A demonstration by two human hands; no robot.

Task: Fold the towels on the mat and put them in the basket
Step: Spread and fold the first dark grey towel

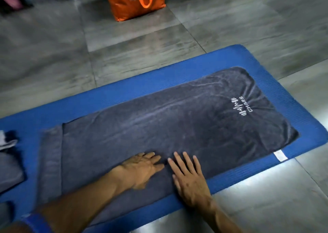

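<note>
Both hands, left hand and right hand, press fingers straight and slightly spread on the grey towel (smoothing step); next, fold it across the mat.

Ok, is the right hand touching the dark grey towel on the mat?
Touching. The head view shows the right hand lying flat, fingers straight, on the dark grey towel near its front edge.

Head-worn view, forward and down, close above the mat
</note>
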